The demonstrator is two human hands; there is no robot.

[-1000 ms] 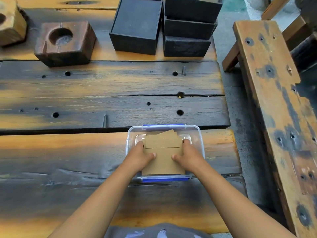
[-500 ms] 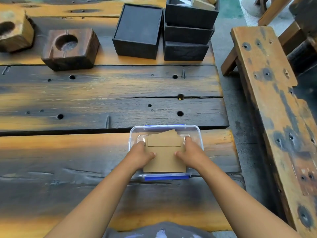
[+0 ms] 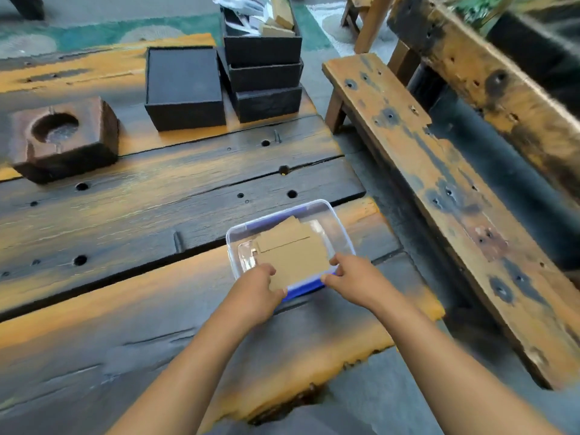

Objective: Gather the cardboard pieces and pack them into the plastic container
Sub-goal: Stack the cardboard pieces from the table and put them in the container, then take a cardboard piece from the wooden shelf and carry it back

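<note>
My left hand [image 3: 255, 287] grips the near left corner of the clear rectangular plastic container with blue trim [image 3: 340, 233], thumb pressed on the flat brown cardboard pieces [image 3: 293, 252] stacked inside it. My right hand [image 3: 351, 282] clasps the near right corner. The container sits near the right end of the scorched plank worktop [image 3: 125, 215], with black square boxes [image 3: 185, 89] at the far side.

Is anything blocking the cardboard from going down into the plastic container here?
Nothing visible does. The cardboard pieces already lie inside the open plastic container, no lid over it. The left hand and right hand hold the near edge of the top piece at the container's near rim.
</note>
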